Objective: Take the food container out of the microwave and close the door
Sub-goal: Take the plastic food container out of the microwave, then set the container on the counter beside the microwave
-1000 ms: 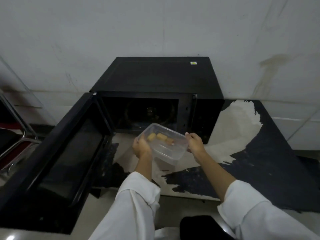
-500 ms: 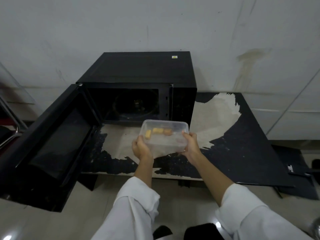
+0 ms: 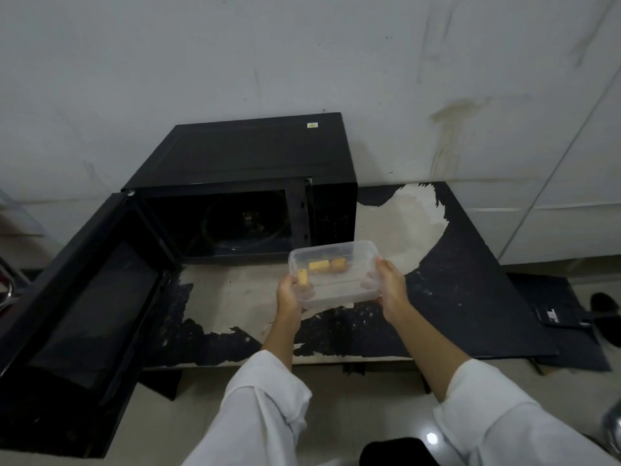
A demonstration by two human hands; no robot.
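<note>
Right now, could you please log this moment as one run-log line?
container: out, held by left hand and right hand | microwave door: open | next: set down, close door

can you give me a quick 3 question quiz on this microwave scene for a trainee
1. True or false: the microwave door is shut.
2. Multiple choice: what holds the clear food container? A) left hand only B) right hand only C) both hands
3. Fill in: the container is ___ the microwave, held in front of its opening.

Key
1. False. The door stands swung wide open to the left.
2. C. The left hand grips its left end and the right hand its right end.
3. Outside. It is over the worn tabletop, with yellow food pieces inside.
</note>
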